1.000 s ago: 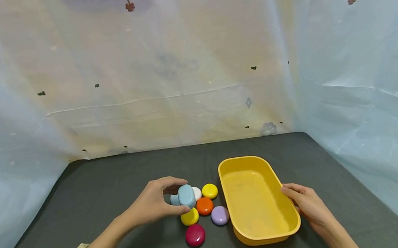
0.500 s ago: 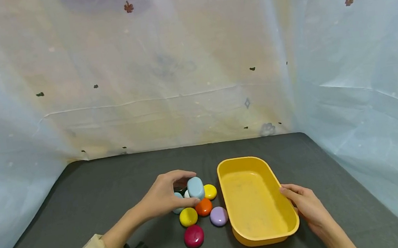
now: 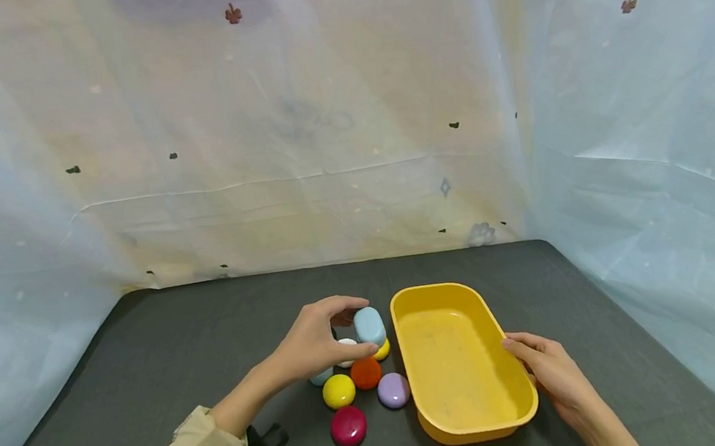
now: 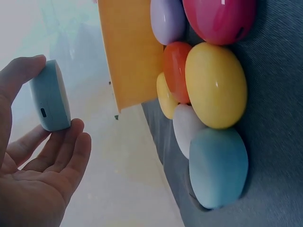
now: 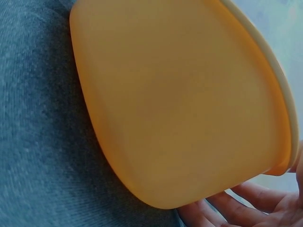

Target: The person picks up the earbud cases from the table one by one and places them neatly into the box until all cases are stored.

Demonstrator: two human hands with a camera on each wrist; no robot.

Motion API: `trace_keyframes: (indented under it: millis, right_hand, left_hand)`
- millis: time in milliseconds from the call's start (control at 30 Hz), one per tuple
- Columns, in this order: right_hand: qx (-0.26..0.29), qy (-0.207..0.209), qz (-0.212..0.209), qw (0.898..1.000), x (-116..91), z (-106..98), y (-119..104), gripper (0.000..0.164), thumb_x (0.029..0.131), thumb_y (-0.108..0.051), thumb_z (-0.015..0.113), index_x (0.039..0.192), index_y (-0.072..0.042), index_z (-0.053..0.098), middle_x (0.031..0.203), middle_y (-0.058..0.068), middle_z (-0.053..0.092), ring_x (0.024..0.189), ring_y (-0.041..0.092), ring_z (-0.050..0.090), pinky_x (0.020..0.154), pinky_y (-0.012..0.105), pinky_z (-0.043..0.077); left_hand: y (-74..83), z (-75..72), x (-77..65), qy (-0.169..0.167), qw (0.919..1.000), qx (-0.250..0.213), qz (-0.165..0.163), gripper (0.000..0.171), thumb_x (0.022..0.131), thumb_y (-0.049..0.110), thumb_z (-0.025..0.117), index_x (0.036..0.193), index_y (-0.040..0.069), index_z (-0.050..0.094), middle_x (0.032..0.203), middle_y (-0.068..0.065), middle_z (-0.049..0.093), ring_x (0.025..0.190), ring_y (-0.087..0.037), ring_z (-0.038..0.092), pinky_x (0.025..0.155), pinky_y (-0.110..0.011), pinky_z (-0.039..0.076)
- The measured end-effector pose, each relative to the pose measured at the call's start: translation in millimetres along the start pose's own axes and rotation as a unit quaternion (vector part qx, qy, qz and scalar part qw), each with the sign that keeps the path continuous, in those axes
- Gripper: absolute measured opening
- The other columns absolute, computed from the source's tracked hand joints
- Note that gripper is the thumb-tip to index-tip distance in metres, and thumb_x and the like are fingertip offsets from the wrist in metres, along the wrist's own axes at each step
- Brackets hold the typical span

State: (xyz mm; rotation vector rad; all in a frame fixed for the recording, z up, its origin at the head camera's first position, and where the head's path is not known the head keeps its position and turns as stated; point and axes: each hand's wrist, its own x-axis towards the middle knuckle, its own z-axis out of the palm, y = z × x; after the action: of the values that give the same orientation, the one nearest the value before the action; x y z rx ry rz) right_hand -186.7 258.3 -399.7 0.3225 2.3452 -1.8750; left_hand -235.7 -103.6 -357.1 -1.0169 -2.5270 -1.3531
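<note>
My left hand (image 3: 311,337) pinches a light blue earbud case (image 3: 369,326) between thumb and fingertips, held up above the pile near the left rim of the yellow bin (image 3: 466,361). In the left wrist view a small dark slot shows on the edge of the case. My right hand (image 3: 557,375) grips the bin's right rim, thumb on top and fingers against the outer wall. Left of the bin lie an orange rounded piece (image 3: 366,374), a lilac one (image 3: 393,390), a front yellow one (image 3: 339,391) and a magenta one (image 3: 348,427).
Under the left hand, a second light blue piece (image 4: 218,168), a white one (image 3: 345,343) and a back yellow one (image 3: 382,350) are partly hidden. A dark grey cloth (image 3: 240,295) covers the table. Pale plastic sheeting (image 3: 318,110) hangs behind and at both sides.
My left hand has carried the light blue earbud case up and to the right, toward the bin. The right hand and bin have stayed in place.
</note>
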Motion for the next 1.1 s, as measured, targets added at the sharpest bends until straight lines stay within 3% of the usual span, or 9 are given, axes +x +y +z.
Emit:
trace_keyframes:
  millis: [333,667,900,1100]
  right_hand:
    - [0.005,0.003,0.001,1.000,-1.5,0.8,-0.7,0.052,0.101,-0.029,0.058,0.136,0.008,0.050,0.113,0.014,0.064,0.092,0.026,0.064,0.076,0.038,0.057]
    - [0.000,0.009,0.000,1.000,-6.1,-0.2,0.4,0.050,0.101,-0.027,0.058,0.135,0.008,0.051,0.113,0.014,0.064,0.091,0.025,0.065,0.074,0.037,0.057]
    - [-0.009,0.005,-0.008,1.000,-7.3,0.1,-3.4,0.050,0.101,-0.028,0.058,0.136,0.007,0.051,0.110,0.014,0.065,0.089,0.026,0.065,0.073,0.036,0.057]
    - [-0.013,0.005,-0.008,1.000,-9.7,1.9,-3.8,0.048,0.101,-0.026,0.057,0.135,0.007,0.052,0.109,0.014,0.065,0.089,0.026,0.065,0.072,0.036,0.057]
  left_hand:
    - [-4.0,21.7,29.0,0.009,0.9999,-0.011,0.000,0.061,0.077,0.033,0.086,0.128,0.009,0.063,0.115,0.006,0.063,0.096,-0.008,0.062,0.086,-0.032,0.053]
    - [-2.6,49.4,60.4,-0.012,0.9999,0.005,-0.002,0.063,0.078,0.036,0.084,0.128,0.005,0.062,0.114,0.001,0.064,0.101,-0.017,0.058,0.092,-0.041,0.050]
    - [-4.7,58.3,70.2,-0.018,0.9998,-0.003,-0.010,0.059,0.078,0.029,0.085,0.127,0.004,0.063,0.112,0.000,0.064,0.099,-0.020,0.059,0.089,-0.038,0.052]
    - [-8.3,65.0,70.2,-0.029,0.9994,-0.008,-0.019,0.059,0.078,0.028,0.085,0.127,0.002,0.062,0.113,-0.003,0.064,0.099,-0.023,0.060,0.089,-0.039,0.052]
